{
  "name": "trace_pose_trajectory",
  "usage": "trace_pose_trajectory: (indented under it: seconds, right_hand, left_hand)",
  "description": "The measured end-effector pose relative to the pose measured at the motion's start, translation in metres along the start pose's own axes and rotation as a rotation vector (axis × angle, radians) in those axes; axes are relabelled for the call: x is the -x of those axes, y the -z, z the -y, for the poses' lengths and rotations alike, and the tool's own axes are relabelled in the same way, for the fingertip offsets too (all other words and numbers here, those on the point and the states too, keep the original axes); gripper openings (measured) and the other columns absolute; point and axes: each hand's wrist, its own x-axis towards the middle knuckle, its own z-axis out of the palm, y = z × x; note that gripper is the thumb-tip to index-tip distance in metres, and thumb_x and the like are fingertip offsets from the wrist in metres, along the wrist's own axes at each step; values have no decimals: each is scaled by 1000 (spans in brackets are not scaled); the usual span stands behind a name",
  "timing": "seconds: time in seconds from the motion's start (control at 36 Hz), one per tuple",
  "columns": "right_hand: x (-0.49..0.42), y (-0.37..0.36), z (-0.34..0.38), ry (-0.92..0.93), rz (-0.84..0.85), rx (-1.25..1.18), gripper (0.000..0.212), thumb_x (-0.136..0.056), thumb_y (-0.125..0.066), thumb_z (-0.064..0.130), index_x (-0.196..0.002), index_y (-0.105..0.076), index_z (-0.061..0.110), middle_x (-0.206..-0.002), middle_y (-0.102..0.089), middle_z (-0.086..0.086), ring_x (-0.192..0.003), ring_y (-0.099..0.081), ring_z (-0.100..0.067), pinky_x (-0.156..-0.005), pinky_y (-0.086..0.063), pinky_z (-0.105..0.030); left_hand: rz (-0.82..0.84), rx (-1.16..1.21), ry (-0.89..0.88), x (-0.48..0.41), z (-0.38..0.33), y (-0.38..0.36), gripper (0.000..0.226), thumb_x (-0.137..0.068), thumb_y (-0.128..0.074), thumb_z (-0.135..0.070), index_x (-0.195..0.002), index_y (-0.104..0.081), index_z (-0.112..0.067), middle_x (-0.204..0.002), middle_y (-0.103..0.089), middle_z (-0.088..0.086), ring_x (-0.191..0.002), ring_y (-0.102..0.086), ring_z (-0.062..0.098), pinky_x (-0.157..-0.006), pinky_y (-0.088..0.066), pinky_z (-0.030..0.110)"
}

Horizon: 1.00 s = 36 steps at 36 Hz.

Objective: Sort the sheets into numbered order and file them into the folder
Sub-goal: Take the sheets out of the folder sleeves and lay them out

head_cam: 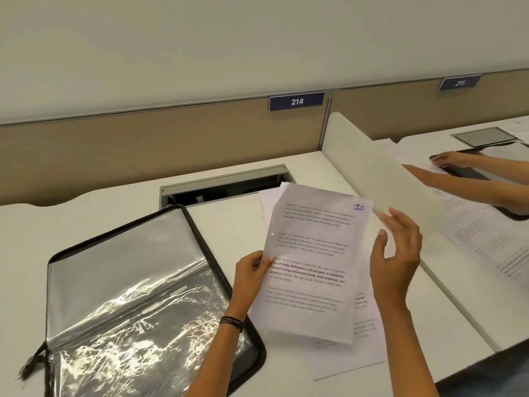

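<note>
Paper bends easily

The sheet marked 10 [312, 262] is held up over more sheets [363, 339] near the desk's [86, 219] right edge. The left hand [252, 270] pinches its left side. The right hand [396, 253] hovers beside it, fingers spread, holding nothing. It looks light and floppy, so holding both sides seems best.

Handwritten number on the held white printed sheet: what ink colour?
Blue handwritten number on the white printed sheet; best in head view.

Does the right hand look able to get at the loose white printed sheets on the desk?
Probably yes. The right hand is open and empty, and the loose white printed sheets show uncovered beside its wrist; the white page marked 10, pinched by the left hand, hides only their left part.
</note>
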Motion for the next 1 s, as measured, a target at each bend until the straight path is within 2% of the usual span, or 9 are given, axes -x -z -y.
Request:
trace_pose_trajectory:
  seconds: [0.14,0.25,0.31,0.42,0.56,0.64,0.75,0.86,1.0]
  right_hand:
    - [16,-10,-15,8,200,1,26,-93,-47,-1,-112,-63,3,-118,-56,-14,-113,-52,-22,-98,-34,-4]
    - [40,-21,-33,-17,368,32,30,-89,-50,-8,-111,-65,7,-118,-54,-7,-112,-53,-19,-95,-32,-1]
    - [52,-26,-42,-28,445,68,32,-89,-51,-8,-111,-65,10,-119,-55,-5,-112,-51,-14,-93,-35,-7]
    - [75,-34,-59,-87,569,125,31,-89,-52,-6,-110,-65,13,-122,-55,-2,-113,-49,-11,-94,-42,-22]
    - [100,-36,-77,-166,667,175,28,-91,-53,0,-113,-65,12,-126,-55,-6,-115,-52,-20,-96,-41,-26]
    - [111,-34,-84,-241,725,197,28,-95,-50,7,-120,-61,13,-133,-51,-5,-123,-46,-19,-100,-37,-25]
    - [122,-32,-92,-306,775,211,31,-97,-48,13,-126,-57,15,-140,-46,-5,-129,-41,-20,-107,-34,-32]
    - [129,-31,-95,-343,799,229,32,-98,-46,17,-129,-55,16,-144,-42,-4,-133,-36,-19,-109,-29,-29]
    - [134,-30,-95,-377,847,237,34,-98,-45,19,-132,-51,15,-147,-37,-4,-135,-33,-18,-110,-27,-30]
  left_hand:
    - [-12,61,136,12,24,-18,27,-91,-63,-24,-89,-64,3,-82,-74,7,-75,-71,24,-68,-59,39]
    - [-33,115,218,22,40,-35,13,-92,-62,-19,-94,-65,-7,-83,-74,4,-75,-72,19,-62,-57,27]
    - [-2,147,254,27,45,-41,8,-93,-60,-17,-101,-62,-16,-88,-74,5,-76,-72,18,-63,-56,24]
    - [82,128,307,30,61,-51,18,-95,-57,-12,-110,-56,-22,-104,-70,6,-87,-69,21,-68,-56,23]
    - [155,101,340,35,74,-63,26,-95,-56,-12,-118,-52,-23,-118,-65,4,-101,-65,20,-85,-56,31]
    - [210,113,352,38,76,-69,31,-95,-55,-10,-123,-48,-22,-121,-63,2,-103,-64,18,-84,-55,26]
    - [321,122,354,42,75,-73,38,-96,-54,-9,-128,-44,-27,-127,-59,-4,-110,-60,12,-87,-52,22]
    - [410,85,348,45,74,-74,41,-96,-53,-10,-131,-40,-27,-130,-57,-3,-112,-58,9,-86,-51,17]
    - [422,80,363,47,71,-73,40,-96,-54,-12,-130,-38,-26,-126,-58,-2,-107,-60,8,-84,-52,17]
